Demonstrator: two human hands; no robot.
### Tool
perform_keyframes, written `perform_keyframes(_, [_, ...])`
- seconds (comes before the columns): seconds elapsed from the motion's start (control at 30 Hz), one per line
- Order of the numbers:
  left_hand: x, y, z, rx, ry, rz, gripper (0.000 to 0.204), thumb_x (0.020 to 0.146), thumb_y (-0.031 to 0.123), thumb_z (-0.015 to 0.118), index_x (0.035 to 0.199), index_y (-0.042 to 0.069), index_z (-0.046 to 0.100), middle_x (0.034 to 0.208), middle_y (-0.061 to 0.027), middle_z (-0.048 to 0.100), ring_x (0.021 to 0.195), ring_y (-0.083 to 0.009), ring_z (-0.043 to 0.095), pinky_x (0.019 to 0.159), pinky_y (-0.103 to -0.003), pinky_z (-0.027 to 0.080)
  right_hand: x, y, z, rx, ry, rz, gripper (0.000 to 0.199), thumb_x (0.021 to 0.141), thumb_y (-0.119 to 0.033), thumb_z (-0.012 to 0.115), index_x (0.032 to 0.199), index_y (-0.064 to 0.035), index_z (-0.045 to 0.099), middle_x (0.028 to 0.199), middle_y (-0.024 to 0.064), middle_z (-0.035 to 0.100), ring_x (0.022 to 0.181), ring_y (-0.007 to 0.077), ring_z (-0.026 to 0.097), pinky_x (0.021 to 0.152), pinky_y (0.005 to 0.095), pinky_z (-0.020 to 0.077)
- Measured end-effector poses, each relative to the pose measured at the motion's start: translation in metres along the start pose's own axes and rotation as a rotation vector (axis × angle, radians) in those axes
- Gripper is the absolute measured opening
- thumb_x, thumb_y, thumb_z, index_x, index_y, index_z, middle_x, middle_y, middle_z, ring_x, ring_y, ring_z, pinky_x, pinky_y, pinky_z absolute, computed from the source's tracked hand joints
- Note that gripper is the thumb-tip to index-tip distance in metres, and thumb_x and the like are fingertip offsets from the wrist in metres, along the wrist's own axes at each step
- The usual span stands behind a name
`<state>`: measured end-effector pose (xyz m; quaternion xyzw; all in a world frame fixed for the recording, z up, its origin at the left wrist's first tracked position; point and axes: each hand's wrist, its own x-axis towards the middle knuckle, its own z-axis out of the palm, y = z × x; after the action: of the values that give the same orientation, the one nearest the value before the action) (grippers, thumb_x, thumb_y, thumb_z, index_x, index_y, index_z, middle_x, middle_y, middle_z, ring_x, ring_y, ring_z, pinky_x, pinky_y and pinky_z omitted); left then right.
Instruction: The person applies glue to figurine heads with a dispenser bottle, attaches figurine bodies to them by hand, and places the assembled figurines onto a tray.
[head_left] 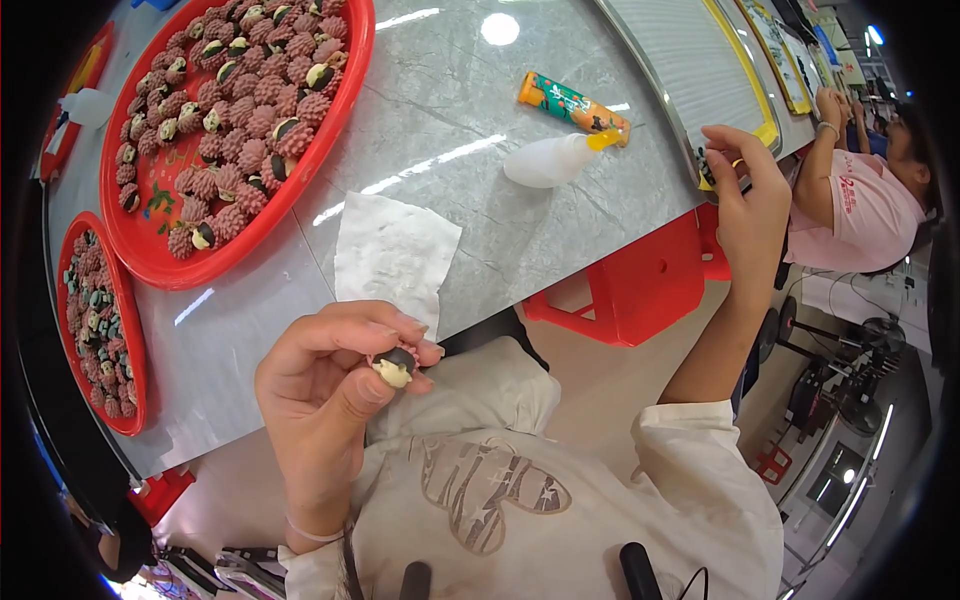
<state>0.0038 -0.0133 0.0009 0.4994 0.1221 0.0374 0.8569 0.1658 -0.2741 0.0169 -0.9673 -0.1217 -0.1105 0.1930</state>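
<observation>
Close in front of my body, my left hand (325,400) pinches a small ridged pink piece (394,366) between thumb and fingertips. Its black and cream side faces up. My right hand (748,190) reaches out to the near corner of a pale tray with a yellow edge (765,135). Its thumb and forefinger are curled together there, beside something small and dark; what they grip is too small to name. A crumpled white tissue (392,255) lies on the table just beyond my left hand.
A large red round tray (352,110) holds many pink pieces; a smaller red tray (137,385) sits left of it. A white squeeze bottle with yellow tip (545,162) lies by an orange-green tube (570,103). A red stool (640,285) stands below; a pink-sleeved person (865,205) works at right.
</observation>
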Motion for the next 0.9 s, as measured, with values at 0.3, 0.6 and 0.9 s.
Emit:
perform_keyframes(0.3, [0.001,-0.001,-0.002,-0.095,-0.04,-0.01,0.022,0.074,0.013,0.06,0.088,-0.002,0.051,0.09,-0.0174,0.053,0.077,-0.0238,0.057,0.063,-0.028,0.049,-0.021,-0.03,-0.008,1.232,-0.101,0.07,0.021,0.076,-0.006,0.056,0.093,0.004,0.051,0.091,0.0136,0.052,0.073,0.0157,0.052,0.062,0.0226,0.043])
perform_keyframes(0.6, [0.002,-0.002,0.004,-0.223,-0.128,-0.039,0.02,0.075,0.005,0.058,0.091,-0.004,0.051,0.093,-0.0179,0.053,0.082,-0.0231,0.056,0.07,-0.029,0.047,-0.036,-0.072,0.014,1.687,-0.506,0.007,0.021,0.072,-0.006,0.06,0.087,0.0055,0.052,0.087,0.0168,0.05,0.065,0.0159,0.052,0.049,0.0193,0.0434])
perform_keyframes(0.9, [0.002,-0.004,0.01,-0.156,-0.019,-0.03,0.03,0.071,0.022,0.064,0.085,0.001,0.047,0.088,-0.0144,0.05,0.071,-0.0193,0.056,0.054,-0.022,0.047,-0.05,-0.116,0.018,1.466,-0.547,0.01,0.021,0.07,-0.006,0.063,0.084,0.0016,0.05,0.084,0.0172,0.049,0.066,0.0155,0.056,0.05,0.0173,0.0449])
